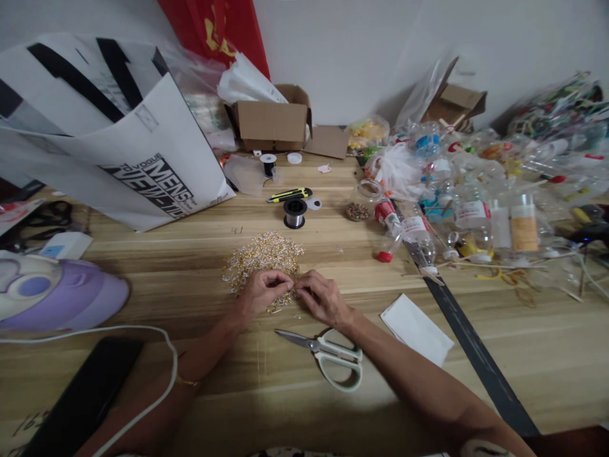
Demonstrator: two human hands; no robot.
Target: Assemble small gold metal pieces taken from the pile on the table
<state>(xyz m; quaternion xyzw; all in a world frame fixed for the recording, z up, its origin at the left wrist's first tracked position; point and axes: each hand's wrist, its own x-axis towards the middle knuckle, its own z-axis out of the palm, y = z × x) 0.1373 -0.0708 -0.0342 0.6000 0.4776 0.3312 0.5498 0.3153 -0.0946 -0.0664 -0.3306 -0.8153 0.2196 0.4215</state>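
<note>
Lying in a roundish heap with no clear long axis, the small gold and silver pieces (264, 254) sit on the table (200, 254), beneath and beyond the grip. The left hand (261, 291) is nearer, over their near edge; the right hand (328, 298) meets it at their right. Each grip has thumb and forefinger pressed together; anything between is too small to tell. Just nearer, 1 pair of scissors (312, 344) points its blades left; beyond stands 1 wire spool (295, 220).

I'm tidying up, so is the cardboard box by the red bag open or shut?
Open. The cardboard box shows its inner walls at the top, beside something white.
</note>
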